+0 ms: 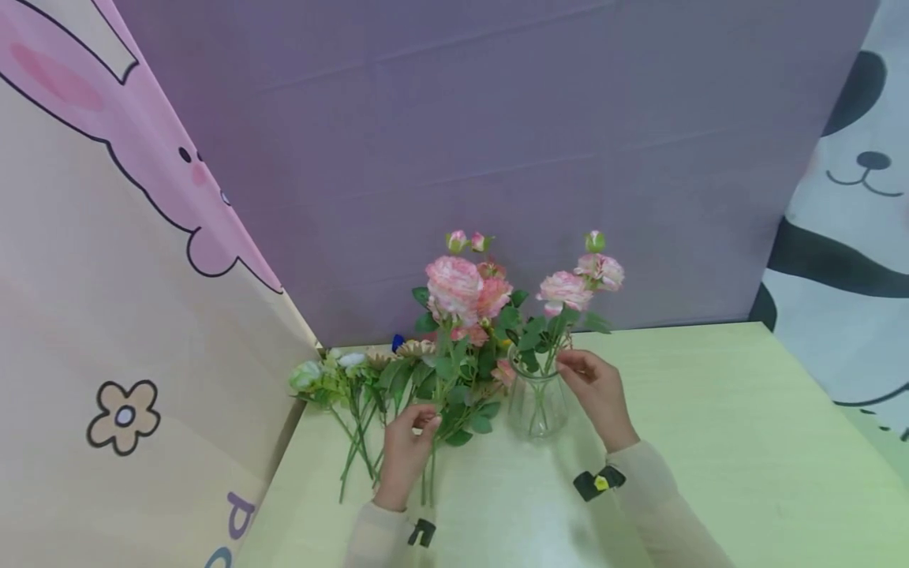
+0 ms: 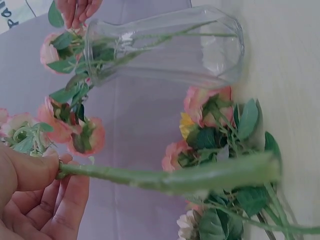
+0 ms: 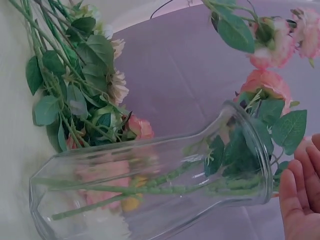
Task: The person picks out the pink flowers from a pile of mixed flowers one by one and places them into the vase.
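Note:
My left hand (image 1: 408,454) pinches the green stem (image 2: 130,176) of a pink rose spray (image 1: 454,285) between thumb and fingers. The spray stands upright left of the glass vase (image 1: 537,410), with the stem's cut end above the table. Inside the vase are the stems of another pink rose spray (image 1: 564,292), its blooms and leaves rising over the mouth. Beside the vase rim, my right hand (image 1: 596,394) has its fingertips close to those stems and leaves. Its fingers (image 3: 300,190) look relaxed in the right wrist view, where the thumb is hidden.
Several artificial flowers lie in a pile left of the vase, including white-green blooms (image 1: 307,375) and a peach rose (image 3: 140,127). The pale table (image 1: 710,426) meets a purple cloth backdrop (image 1: 398,158). Printed cartoon curtains stand at both sides.

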`<action>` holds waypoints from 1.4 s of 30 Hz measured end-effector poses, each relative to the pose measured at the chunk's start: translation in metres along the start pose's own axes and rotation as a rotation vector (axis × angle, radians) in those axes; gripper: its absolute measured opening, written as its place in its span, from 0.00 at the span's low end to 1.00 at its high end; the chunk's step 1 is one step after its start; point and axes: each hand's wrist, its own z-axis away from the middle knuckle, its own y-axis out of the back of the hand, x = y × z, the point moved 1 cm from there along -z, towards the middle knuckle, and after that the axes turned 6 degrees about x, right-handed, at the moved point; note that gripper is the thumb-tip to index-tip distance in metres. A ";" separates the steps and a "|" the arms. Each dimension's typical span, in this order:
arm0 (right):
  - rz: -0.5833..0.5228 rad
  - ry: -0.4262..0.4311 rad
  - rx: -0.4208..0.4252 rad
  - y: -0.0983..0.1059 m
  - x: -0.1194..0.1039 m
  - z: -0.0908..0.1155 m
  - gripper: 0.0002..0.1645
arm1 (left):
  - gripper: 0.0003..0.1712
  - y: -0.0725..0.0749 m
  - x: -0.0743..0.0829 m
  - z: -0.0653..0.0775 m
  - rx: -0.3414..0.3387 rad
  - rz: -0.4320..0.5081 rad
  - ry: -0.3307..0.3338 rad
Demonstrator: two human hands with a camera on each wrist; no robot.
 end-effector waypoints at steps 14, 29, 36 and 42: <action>-0.091 -0.043 -0.102 -0.020 -0.004 0.021 0.13 | 0.08 -0.026 0.027 0.002 -0.002 0.065 -0.126; -0.126 -0.024 -0.254 -0.044 -0.006 0.039 0.14 | 0.08 -0.050 0.044 0.011 -0.085 0.159 -0.122; -0.165 -0.007 -0.237 -0.050 -0.005 0.045 0.12 | 0.08 -0.059 0.050 0.016 -0.121 0.160 -0.128; -0.156 0.042 -0.201 -0.048 -0.006 0.042 0.08 | 0.10 -0.066 0.052 0.017 -0.115 0.179 -0.139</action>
